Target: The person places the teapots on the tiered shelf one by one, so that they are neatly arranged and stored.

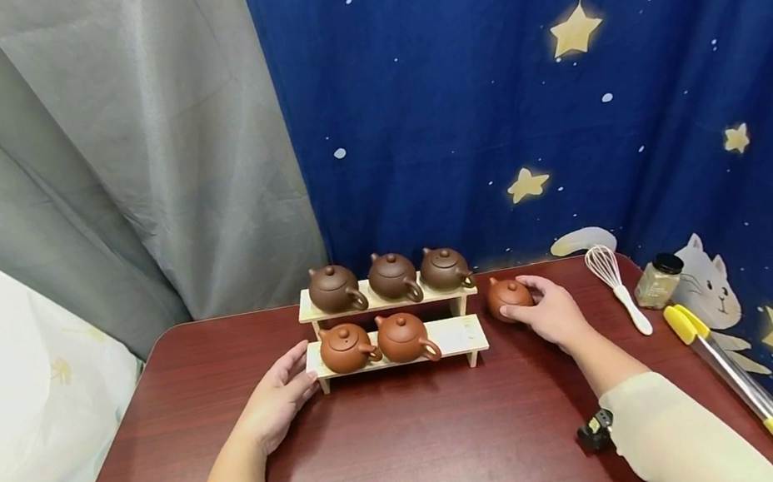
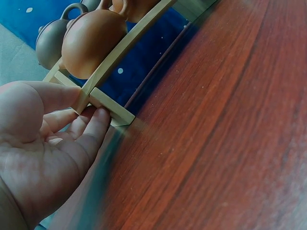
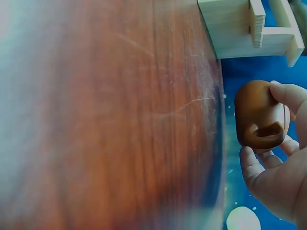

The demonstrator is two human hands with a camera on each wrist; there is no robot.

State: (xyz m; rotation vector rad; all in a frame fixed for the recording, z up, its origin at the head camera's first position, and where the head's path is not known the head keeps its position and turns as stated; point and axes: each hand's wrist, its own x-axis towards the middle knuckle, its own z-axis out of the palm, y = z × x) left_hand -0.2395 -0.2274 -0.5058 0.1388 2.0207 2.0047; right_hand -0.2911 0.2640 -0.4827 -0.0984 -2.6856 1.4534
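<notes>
My right hand (image 1: 556,317) grips a reddish-brown clay teapot (image 1: 505,300) just to the right of a two-tier wooden stand (image 1: 464,335). In the right wrist view, thumb and fingers curl round the teapot (image 3: 252,112), whose handle faces the camera. At the stand's left end, my left hand (image 1: 277,400) pinches the lower tier; the left wrist view shows its thumb and fingertips on the wooden end (image 2: 111,105). Two reddish-brown teapots, one left (image 1: 347,350) and one central (image 1: 404,339), stand on the lower tier. Three dark brown teapots (image 1: 392,278) line the upper tier.
At the right of the reddish wooden table (image 1: 418,438) lie a white-handled whisk (image 1: 617,284), a black-lidded jar (image 1: 659,282) and yellow-tipped tongs (image 1: 737,371). Grey and blue star-patterned curtains (image 1: 425,100) hang behind. White fabric (image 1: 20,417) is at the left.
</notes>
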